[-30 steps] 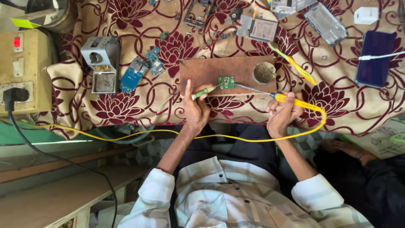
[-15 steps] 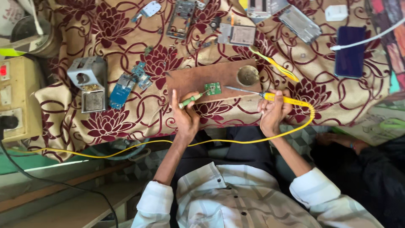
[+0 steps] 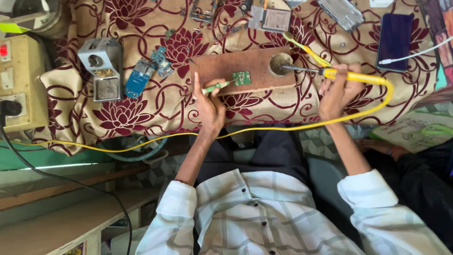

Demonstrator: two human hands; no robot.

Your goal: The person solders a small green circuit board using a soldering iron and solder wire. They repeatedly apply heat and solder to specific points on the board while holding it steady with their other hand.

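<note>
On the wooden board (image 3: pixel 236 66), the left hand (image 3: pixel 210 106) pinches a thin green-handled tool (image 3: pixel 218 86), its tip pressing the small green circuit board (image 3: pixel 242 78) flat. The right hand (image 3: pixel 337 89) is closed around a yellow soldering iron (image 3: pixel 351 75), whose metal tip reaches into a small round tin (image 3: pixel 280 63) sunk in the wooden board's corner. The iron's yellow cord (image 3: pixel 264 126) loops across the lap and both forearms; a snag there could jerk the hot tip, I judge, toward fingers or the patterned cloth (image 3: pixel 141 108). What the tin holds is hard to make out, and parts at the top edge are cut off.
</note>
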